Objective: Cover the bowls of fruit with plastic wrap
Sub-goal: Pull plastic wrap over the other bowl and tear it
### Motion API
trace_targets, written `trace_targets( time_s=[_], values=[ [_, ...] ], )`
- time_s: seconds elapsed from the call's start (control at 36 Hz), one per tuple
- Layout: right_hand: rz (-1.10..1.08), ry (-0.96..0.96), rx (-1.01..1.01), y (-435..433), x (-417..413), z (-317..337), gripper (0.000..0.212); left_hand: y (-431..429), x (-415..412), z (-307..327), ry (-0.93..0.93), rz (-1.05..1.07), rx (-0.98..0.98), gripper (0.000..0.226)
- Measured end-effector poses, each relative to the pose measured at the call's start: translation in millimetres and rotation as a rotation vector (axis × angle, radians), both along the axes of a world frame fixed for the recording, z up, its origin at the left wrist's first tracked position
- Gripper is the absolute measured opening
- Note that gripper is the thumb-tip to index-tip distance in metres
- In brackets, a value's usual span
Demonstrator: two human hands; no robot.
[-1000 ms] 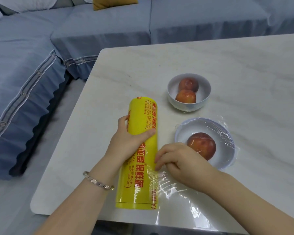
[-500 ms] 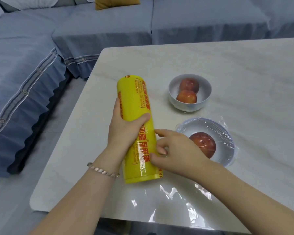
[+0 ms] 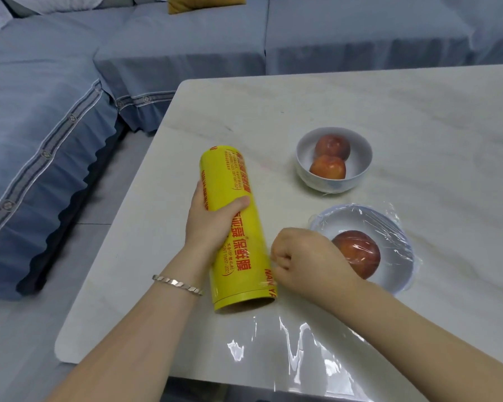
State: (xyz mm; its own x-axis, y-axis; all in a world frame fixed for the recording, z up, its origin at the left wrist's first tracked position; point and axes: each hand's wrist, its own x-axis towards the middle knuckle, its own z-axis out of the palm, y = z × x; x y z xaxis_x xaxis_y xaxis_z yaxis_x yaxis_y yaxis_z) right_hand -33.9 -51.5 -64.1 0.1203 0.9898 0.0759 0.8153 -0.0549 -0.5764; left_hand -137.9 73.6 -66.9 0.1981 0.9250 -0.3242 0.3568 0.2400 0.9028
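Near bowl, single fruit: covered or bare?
Covered. Wrinkled clear plastic film stretches across the rim of the shallow white bowl, over the one red fruit inside.

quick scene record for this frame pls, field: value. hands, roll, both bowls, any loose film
left hand: grips the yellow wrap roll about mid-length
right hand: fingers curled, seems to pinch the film edge by the roll's near end
near bowl: one fruit inside, wrap stretched over the rim
far bowl: two fruits inside; cannot tell if covered
loose film: wrinkled sheet lying on the table at its near edge
bracelet: on the left wrist
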Motion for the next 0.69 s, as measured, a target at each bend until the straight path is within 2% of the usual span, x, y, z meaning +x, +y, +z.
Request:
trace_targets(
  time_s=[0.08,0.14,0.22,0.28,0.31,0.42,0.47,0.53,0.56,0.69],
  values=[
    [0.166,-0.14,0.129,-11.9,3.5,1.2,0.017,1.2,-3.0,0.4,-0.024,0.002,-0.01,0.082],
    [0.222,-0.161,0.113,-19.3,7.4,1.9,0.013,1.2,-4.0,0.7,-0.039,0.005,-0.033,0.083],
    [0.138,-0.148,0.05,-29.5,15.1,6.1,0.012,0.3,-4.1,0.8,-0.05,0.006,-0.048,0.087],
    [0.09,-0.129,-0.062,-32.4,15.9,12.8,0.012,-0.7,-3.0,1.2,-0.055,0.004,-0.048,0.088],
    [0.087,-0.116,-0.126,-33.7,15.4,15.6,0.016,-0.9,-2.7,1.2,-0.055,0.003,-0.046,0.088],
    [0.19,-0.138,-0.169,-42.6,7.4,32.6,0.057,-0.9,-5.2,1.5,-0.063,-0.013,-0.045,0.086],
    [0.286,-0.062,-0.195,-47.7,4.0,39.9,0.064,-0.7,-6.7,2.6,-0.077,-0.026,-0.051,0.086],
    [0.352,-0.013,-0.132,-45.7,3.8,47.4,0.06,-0.5,-9.0,4.1,-0.097,-0.035,-0.06,0.086],
    [0.324,0.016,-0.076,-42.5,6.1,50.0,0.058,-0.2,-11.1,4.4,-0.107,-0.04,-0.067,0.085],
    [-0.079,0.212,0.122,-5.5,29.0,62.3,0.054,0.9,-24.4,9.6,-0.192,-0.121,-0.112,0.084]
  ],
)
